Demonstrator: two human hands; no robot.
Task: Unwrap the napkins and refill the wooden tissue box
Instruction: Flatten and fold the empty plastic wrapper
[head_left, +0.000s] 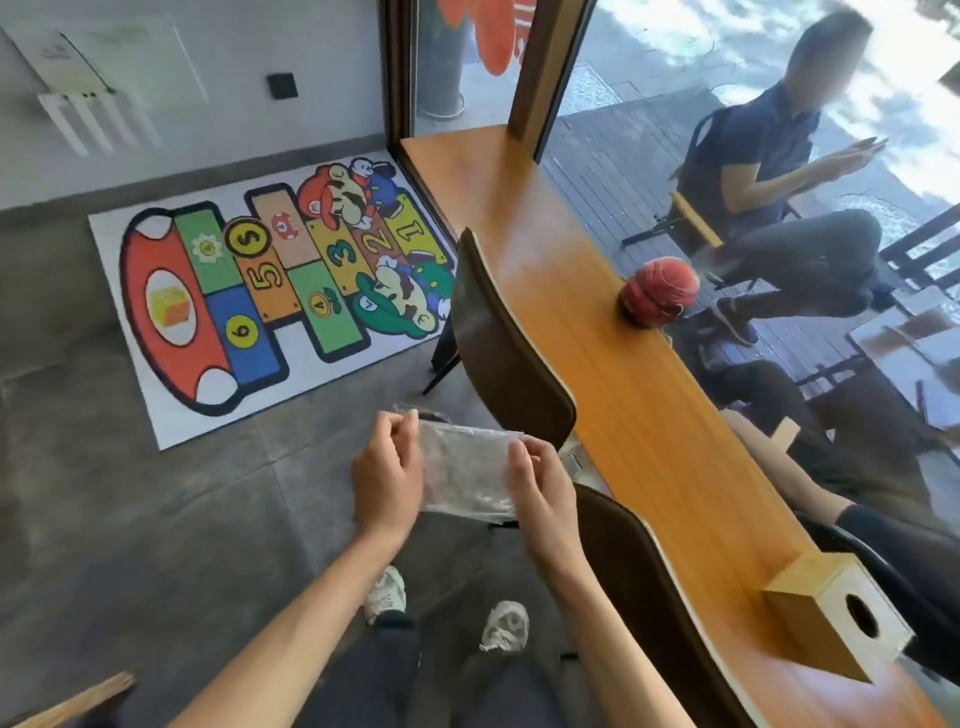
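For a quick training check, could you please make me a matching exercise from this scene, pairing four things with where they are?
Things:
1. wrapper
2. tissue box
3. red cap
4. mat

Places:
A. on the floor by the wall
B. mid-counter, beside the window
C. held between both hands
D. near end of the counter

Pairs: 1-C, 2-D, 3-B, 4-A

Clear plastic wrapper (465, 475) stretched flat in midair, wooden tissue box (836, 618) on counter, round hole sideways
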